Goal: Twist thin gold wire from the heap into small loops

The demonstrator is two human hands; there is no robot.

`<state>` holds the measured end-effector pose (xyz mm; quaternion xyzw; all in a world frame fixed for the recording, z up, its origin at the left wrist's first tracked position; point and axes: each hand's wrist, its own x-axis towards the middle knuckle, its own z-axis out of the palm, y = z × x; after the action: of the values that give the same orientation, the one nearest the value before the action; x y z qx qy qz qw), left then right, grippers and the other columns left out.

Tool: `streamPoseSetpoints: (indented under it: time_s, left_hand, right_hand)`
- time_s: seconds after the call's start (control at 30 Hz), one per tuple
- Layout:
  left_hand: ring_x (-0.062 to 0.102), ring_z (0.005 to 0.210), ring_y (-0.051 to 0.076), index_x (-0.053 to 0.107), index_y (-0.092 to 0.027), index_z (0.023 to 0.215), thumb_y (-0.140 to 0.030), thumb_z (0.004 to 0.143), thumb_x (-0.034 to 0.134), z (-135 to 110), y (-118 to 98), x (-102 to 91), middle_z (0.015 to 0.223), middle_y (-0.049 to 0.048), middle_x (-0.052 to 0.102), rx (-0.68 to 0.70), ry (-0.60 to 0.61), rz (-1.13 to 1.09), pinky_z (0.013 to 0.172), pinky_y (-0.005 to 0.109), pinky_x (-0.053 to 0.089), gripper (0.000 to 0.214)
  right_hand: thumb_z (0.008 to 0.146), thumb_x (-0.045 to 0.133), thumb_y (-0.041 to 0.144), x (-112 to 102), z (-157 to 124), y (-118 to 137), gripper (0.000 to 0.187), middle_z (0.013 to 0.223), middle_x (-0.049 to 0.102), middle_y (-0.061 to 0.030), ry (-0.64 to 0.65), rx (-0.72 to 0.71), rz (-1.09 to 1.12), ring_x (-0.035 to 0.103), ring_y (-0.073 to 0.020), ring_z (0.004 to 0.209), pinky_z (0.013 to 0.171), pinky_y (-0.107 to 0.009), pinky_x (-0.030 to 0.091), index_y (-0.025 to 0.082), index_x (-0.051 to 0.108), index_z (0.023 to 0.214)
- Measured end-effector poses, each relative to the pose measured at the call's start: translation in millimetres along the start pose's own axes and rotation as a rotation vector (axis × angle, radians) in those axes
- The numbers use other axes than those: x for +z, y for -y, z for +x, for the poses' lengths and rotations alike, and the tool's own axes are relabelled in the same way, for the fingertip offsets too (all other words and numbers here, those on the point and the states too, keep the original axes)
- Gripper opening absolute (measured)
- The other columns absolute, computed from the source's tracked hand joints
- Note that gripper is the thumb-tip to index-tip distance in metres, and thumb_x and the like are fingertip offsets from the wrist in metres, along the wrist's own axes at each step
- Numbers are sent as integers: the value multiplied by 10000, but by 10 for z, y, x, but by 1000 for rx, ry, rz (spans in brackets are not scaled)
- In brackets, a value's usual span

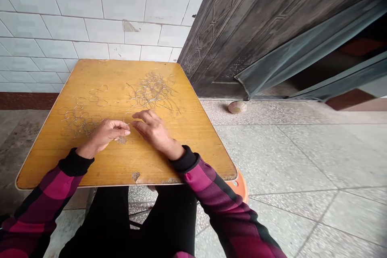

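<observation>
Thin metal wire is bent into a small ring (125,117) between my two hands, above the wooden table (121,165). My left hand (105,134) is closed, with thumb and forefinger pinching the lower left side of this wire ring. From the right, my right hand (153,130) comes in with bent fingers, and its fingertips meet the ring's right side. The exact contact there is too small to make out clearly. Beside my left hand lies a cluster of wire rings (79,117). Beyond my right hand is a larger tangled pile of wire pieces (154,90).
A few linked wire loops (99,96) lie farther back on the table. White wall tiles (121,4) rise behind it. To the right stand a dark carved door (229,28) and a hanging curtain (290,56). A roundish stone-like object (237,107) sits by the threshold, and an orange stool (241,185) shows under the table corner.
</observation>
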<state>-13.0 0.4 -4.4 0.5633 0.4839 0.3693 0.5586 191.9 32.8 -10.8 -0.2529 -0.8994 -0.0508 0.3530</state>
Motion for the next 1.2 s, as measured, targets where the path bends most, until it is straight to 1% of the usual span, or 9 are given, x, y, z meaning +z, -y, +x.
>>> streamPoseSetpoints:
  time_s: [0.1,0.23,0.43,0.6,0.7,0.8,0.9,1.0,1.2]
  left_hand:
    - [377,490,69,664,-156,649,-366,682,733,1,5,40,553,-26,508,12,-44,21,468,219,275,223]
    - [318,454,62,565,-158,518,-377,699,708,-3,-21,89,473,-51,392,59,-135,28,445,222,229,318]
    - [331,455,64,624,-160,553,-363,663,724,1,-55,118,481,-46,421,90,-236,18,440,222,247,251]
    - [342,459,69,652,-166,601,-340,669,712,3,-48,124,496,-47,429,137,-337,-2,446,227,258,197]
    - [369,470,77,634,-168,578,-326,694,692,10,-26,116,499,-43,441,164,-339,75,462,231,277,205]
    - [407,488,94,614,-170,553,-316,716,668,33,17,107,509,-32,467,208,-333,142,485,245,305,225]
    - [440,520,108,601,-174,540,-308,744,646,56,66,107,537,-19,488,272,-350,198,518,259,331,248]
    - [447,533,110,608,-179,547,-301,767,640,63,98,114,556,-17,486,324,-397,229,526,263,336,253]
    - [439,537,106,615,-182,580,-260,781,642,47,77,121,554,-30,455,404,-498,196,546,265,342,218]
  right_hand:
    - [983,441,188,-44,13,26,228,1057,664,-74,71,-40,-58,527,-203,993,849,-338,448,181,657,1055]
    - [999,405,202,-80,32,60,259,953,660,-74,169,-16,-116,516,-202,901,763,-344,433,188,656,1064]
    - [1006,388,215,-63,27,72,283,923,653,-69,193,-5,-195,503,-190,840,707,-330,401,180,668,994]
    - [1002,417,223,-68,30,115,244,950,660,-69,120,-6,-200,506,-219,1008,780,-363,375,200,656,1044]
    - [1002,409,198,-52,38,149,252,962,666,-63,86,-38,-223,468,-237,1158,864,-388,336,207,661,1019]
    - [1005,385,171,-11,51,163,279,949,669,-61,103,-75,-233,460,-231,1192,902,-386,315,207,662,1009]
    - [1007,373,171,32,73,163,293,888,667,-65,101,-97,-276,513,-220,1080,882,-370,321,187,664,971]
    - [1001,375,171,55,93,182,306,778,644,-58,115,-80,-320,527,-194,837,794,-356,334,172,660,888]
    - [966,388,150,96,101,279,325,633,596,-43,151,98,-276,469,-162,629,661,-342,294,169,630,750]
